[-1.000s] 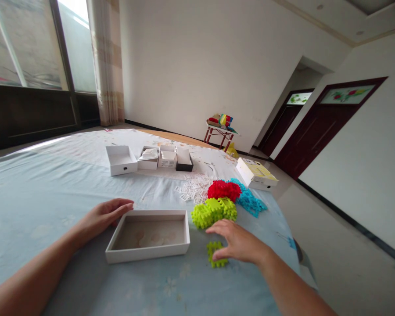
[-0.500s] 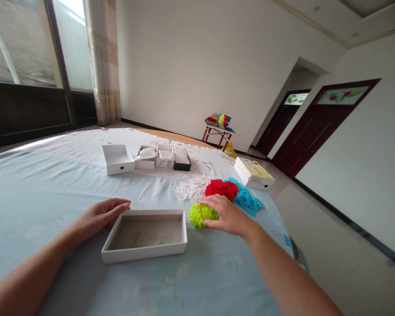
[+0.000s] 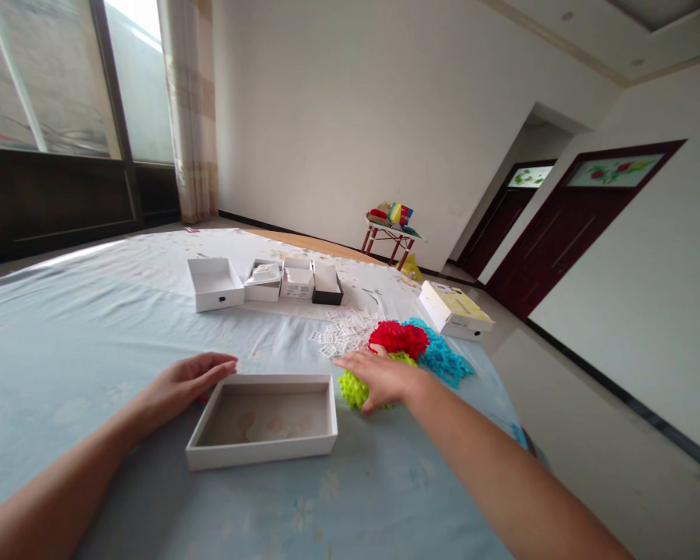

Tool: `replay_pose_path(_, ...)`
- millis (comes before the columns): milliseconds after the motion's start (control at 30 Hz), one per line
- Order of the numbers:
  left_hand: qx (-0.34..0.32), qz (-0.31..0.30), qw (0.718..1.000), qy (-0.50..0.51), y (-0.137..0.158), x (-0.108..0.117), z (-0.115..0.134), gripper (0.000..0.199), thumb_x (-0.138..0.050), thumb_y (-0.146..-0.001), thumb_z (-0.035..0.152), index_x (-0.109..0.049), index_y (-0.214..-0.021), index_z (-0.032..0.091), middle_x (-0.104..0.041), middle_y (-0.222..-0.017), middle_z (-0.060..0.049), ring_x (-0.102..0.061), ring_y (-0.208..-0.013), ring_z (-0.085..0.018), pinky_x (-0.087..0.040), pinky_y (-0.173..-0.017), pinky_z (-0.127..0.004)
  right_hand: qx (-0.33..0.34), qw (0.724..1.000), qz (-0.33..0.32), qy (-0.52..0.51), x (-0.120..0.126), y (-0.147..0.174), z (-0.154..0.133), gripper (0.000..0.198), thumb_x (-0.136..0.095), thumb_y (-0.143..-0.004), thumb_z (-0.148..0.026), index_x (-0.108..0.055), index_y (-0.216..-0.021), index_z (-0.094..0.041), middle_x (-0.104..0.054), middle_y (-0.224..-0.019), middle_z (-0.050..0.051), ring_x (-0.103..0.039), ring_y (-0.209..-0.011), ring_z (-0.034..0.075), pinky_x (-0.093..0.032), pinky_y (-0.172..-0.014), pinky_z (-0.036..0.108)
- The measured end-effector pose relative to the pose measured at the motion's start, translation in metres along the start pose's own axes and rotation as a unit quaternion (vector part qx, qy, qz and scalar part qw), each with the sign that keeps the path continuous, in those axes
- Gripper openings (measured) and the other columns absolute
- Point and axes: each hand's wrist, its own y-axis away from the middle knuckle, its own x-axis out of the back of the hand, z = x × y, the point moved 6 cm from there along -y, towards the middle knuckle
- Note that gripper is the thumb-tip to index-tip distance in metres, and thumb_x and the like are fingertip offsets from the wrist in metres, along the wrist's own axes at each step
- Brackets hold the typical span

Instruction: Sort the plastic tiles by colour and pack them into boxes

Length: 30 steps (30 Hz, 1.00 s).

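Note:
A shallow white box [image 3: 262,455], open at the top, lies in front of me with nothing in it but a few stains on its grey bottom. My left hand [image 3: 190,385] rests at its far left corner, fingers stretched forward and thumb beside the rim. To the right of the box is a heap of small bumpy yellow-green plastic pieces [image 3: 353,390]. My right hand [image 3: 379,377] lies over this heap with fingers spread and thumb on the near side, hiding part of it. Behind it sit a red heap [image 3: 400,337] and a blue heap [image 3: 443,359] of similar pieces.
Small white printed cards [image 3: 344,330] lie scattered behind the heaps. Farther back stand a white box lid [image 3: 215,299] and several small boxes [image 3: 296,288] in a row. A yellow-topped box [image 3: 456,311] is near the right edge of the cloth-covered table [image 3: 93,327].
My right hand has shifted left over the yellow-green heap, its fingers now reaching past the heap's far left side. The left hand keeps its place by the box. The view has tilted slightly.

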Motion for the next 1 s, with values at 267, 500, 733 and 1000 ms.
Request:
replay_pose_path(267,-0.001,-0.003,1.000,-0.009,0.003,-0.001,0.001,0.054,-0.055,-0.068,0.060,-0.064,-0.102,0.019,-0.068,-0.088,-0.003,-0.059,-0.077,-0.021,-0.045,-0.060,-0.026,0.000,1.000,0.021,0.015,0.001,-0.007,-0.010,0.079,-0.070,-0.057,-0.024,-0.042,-0.131,-0.019,-0.054,-0.119,0.013,-0.046,-0.113,0.029,-0.024,-0.102,0.044)
replay_pose_path(500,-0.002,-0.001,1.000,-0.010,0.004,-0.002,0.005,0.052,-0.055,-0.067,0.060,-0.065,-0.099,0.019,-0.067,-0.081,-0.001,-0.057,-0.069,-0.018,-0.044,-0.059,-0.025,-0.032,0.989,0.119,-0.084,0.020,0.003,-0.006,0.080,-0.068,-0.062,-0.029,-0.036,-0.135,-0.016,-0.048,-0.129,0.014,-0.044,-0.118,0.028,-0.030,-0.101,0.040)
replay_pose_path(733,-0.014,-0.011,1.000,0.009,0.006,-0.005,0.005,0.051,-0.053,-0.069,0.057,-0.064,-0.100,0.018,-0.065,-0.077,-0.001,-0.056,-0.069,-0.017,-0.042,-0.057,-0.024,0.020,0.963,0.202,-0.178,0.066,-0.001,-0.062,0.079,-0.066,-0.069,-0.035,-0.030,-0.137,-0.018,-0.042,-0.134,0.011,-0.041,-0.122,0.022,-0.032,-0.102,0.034)
replay_pose_path(1000,-0.049,-0.022,0.998,0.042,0.008,-0.006,0.008,0.054,-0.054,-0.069,0.058,-0.063,-0.097,0.013,-0.065,-0.078,-0.004,-0.054,-0.066,-0.016,-0.040,-0.055,-0.024,0.116,0.985,0.084,-0.099,0.039,-0.060,-0.146,0.093,-0.074,-0.057,-0.031,-0.029,-0.138,-0.021,-0.052,-0.123,0.012,-0.050,-0.110,0.029,-0.043,-0.089,0.039)
